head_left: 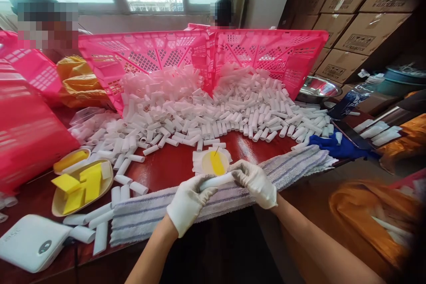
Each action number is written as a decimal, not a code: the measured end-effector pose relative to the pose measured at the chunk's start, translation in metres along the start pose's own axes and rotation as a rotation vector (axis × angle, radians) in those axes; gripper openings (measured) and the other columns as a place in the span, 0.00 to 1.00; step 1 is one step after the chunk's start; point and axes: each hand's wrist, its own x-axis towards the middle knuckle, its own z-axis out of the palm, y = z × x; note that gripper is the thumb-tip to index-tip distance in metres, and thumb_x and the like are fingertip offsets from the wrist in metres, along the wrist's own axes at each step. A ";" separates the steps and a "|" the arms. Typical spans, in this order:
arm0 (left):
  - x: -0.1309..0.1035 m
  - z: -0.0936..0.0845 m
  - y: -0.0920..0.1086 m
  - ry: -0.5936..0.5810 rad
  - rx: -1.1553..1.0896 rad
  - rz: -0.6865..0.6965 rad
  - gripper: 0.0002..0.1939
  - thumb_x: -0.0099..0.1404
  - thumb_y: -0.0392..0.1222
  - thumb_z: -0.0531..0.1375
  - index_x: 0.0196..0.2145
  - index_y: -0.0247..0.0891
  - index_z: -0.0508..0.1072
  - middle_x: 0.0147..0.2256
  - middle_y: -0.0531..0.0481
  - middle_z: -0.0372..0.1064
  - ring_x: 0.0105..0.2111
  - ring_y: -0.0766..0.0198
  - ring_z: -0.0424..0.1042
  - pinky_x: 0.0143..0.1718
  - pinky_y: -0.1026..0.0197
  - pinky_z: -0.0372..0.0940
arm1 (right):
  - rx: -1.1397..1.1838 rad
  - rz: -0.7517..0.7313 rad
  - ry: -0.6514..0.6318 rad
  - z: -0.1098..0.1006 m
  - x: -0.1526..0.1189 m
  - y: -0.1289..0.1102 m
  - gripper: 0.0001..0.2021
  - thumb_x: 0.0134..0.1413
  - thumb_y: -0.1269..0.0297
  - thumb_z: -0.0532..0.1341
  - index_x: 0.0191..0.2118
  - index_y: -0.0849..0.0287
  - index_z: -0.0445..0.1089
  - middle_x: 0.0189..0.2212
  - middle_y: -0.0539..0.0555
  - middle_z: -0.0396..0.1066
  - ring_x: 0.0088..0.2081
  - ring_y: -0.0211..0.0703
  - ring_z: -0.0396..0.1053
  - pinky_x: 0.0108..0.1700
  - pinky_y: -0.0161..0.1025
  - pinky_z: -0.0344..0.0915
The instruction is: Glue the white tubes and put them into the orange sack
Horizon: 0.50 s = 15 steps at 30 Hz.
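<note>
Between my gloved hands I hold a white tube, roughly level, above the table's front edge. My left hand is closed round its left end, and my right hand grips the right end with bent fingers. Just beyond the tube lies a small pale dish with a yellow strip and a thin pin-like stick on it. A striped towel runs along the table edge under my hands. Many loose white tubes are heaped on the red table.
Two tipped pink baskets stand behind the heap. At left are a tray of yellow sponge pieces and a white device. A bottle, blue cloth and metal bowl are at right. Two people sit beyond.
</note>
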 end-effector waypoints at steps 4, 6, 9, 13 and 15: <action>-0.004 0.026 0.007 0.048 0.144 -0.051 0.25 0.64 0.54 0.45 0.26 0.36 0.73 0.24 0.47 0.72 0.25 0.62 0.69 0.28 0.62 0.63 | -0.494 -0.469 0.092 0.009 -0.016 0.003 0.12 0.54 0.59 0.56 0.25 0.58 0.66 0.20 0.51 0.63 0.24 0.36 0.60 0.28 0.35 0.57; -0.004 0.043 0.005 0.126 0.174 -0.108 0.26 0.65 0.54 0.43 0.23 0.37 0.72 0.21 0.46 0.71 0.22 0.61 0.68 0.25 0.61 0.61 | -0.701 -0.667 0.218 0.014 -0.021 0.006 0.14 0.55 0.63 0.54 0.20 0.58 0.63 0.18 0.51 0.62 0.23 0.37 0.60 0.29 0.36 0.56; -0.005 0.066 0.006 0.226 0.259 -0.116 0.23 0.64 0.52 0.44 0.27 0.38 0.73 0.26 0.43 0.73 0.26 0.57 0.71 0.29 0.59 0.62 | -0.799 -0.606 0.411 0.021 -0.026 0.011 0.16 0.57 0.66 0.50 0.19 0.56 0.59 0.17 0.52 0.62 0.22 0.38 0.61 0.27 0.36 0.55; -0.006 0.082 0.018 0.140 0.336 -0.006 0.23 0.64 0.50 0.43 0.28 0.39 0.74 0.26 0.42 0.73 0.27 0.56 0.71 0.31 0.57 0.62 | -0.688 -0.319 0.431 -0.001 -0.039 0.018 0.17 0.60 0.63 0.48 0.21 0.56 0.60 0.16 0.50 0.62 0.20 0.37 0.61 0.24 0.35 0.56; -0.006 0.071 0.022 0.053 0.274 0.065 0.20 0.63 0.51 0.46 0.32 0.41 0.74 0.29 0.44 0.74 0.30 0.57 0.71 0.34 0.58 0.64 | -0.594 -0.212 0.404 -0.038 -0.049 0.019 0.15 0.60 0.60 0.49 0.24 0.57 0.64 0.19 0.50 0.65 0.22 0.38 0.64 0.24 0.34 0.58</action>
